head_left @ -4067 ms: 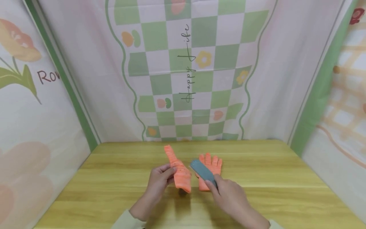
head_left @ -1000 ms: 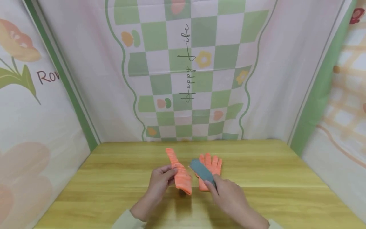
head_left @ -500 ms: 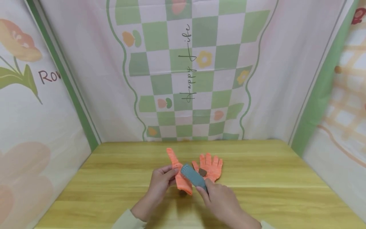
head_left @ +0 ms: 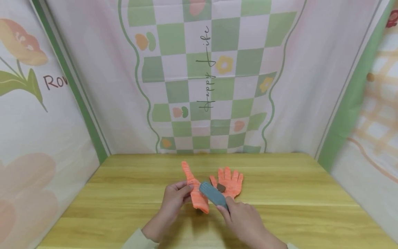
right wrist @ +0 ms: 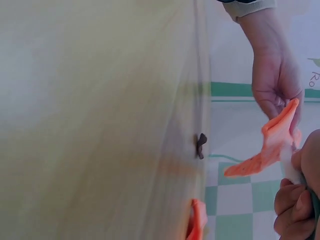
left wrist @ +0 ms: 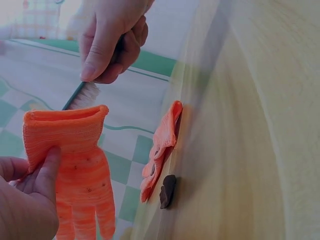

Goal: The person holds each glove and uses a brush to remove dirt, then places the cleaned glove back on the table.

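The left hand [head_left: 176, 195] pinches an orange glove [head_left: 196, 198] above the tabletop [head_left: 295, 207], about midway between its side edges. The right hand [head_left: 244, 216] grips a brush [head_left: 212, 194]. Pushing hard could make the floppy glove twist free.

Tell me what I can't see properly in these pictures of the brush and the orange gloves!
Bristles of the brush: head view, hidden beneath its back.
Some finger ends of the held glove: left wrist view, cut off by the bottom edge.
Lower part of the lying glove: head view, covered by the right hand and brush.
Dark lump: right wrist view, too small and blurry to name.
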`<state>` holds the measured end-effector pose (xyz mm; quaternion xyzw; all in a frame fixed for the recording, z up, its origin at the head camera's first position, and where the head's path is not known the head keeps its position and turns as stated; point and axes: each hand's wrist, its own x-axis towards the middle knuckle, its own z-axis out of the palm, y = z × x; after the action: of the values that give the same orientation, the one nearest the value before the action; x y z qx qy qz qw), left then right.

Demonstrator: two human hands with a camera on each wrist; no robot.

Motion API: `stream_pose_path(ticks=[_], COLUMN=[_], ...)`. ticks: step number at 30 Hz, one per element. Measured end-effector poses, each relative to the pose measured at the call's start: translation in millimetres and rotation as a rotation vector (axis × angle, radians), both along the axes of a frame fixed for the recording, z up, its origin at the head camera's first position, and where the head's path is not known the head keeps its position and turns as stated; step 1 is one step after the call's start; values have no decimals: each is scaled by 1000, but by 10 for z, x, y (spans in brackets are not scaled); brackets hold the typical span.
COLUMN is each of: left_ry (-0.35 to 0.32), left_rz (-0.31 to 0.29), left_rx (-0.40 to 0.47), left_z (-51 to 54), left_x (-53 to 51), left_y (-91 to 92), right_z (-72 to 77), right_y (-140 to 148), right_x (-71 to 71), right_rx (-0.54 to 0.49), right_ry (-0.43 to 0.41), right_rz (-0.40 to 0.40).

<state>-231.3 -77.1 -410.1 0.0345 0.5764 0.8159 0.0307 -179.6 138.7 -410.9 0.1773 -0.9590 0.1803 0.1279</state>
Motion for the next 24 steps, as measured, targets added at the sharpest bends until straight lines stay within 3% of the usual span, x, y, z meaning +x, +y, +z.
stream_pose_path(ticks=[6, 14, 19, 24], left_ry=[-7, -3, -5, -1], left_rz=[21, 61, 45, 8], left_rx=[0, 15, 13, 0], left_z=[26, 21, 8, 2], left_x=[-1, -30, -24, -14], left_y=[-16, -75, -72, -20], right_z=[-59, -107, 6, 122], right_y=[51, 147, 147, 56], right_x=[-45, -76, -74, -31], right_rx=[-32, -8, -44, -109], right_ry=[-15, -20, -47, -32], right_rz=[1, -85, -119, -48])
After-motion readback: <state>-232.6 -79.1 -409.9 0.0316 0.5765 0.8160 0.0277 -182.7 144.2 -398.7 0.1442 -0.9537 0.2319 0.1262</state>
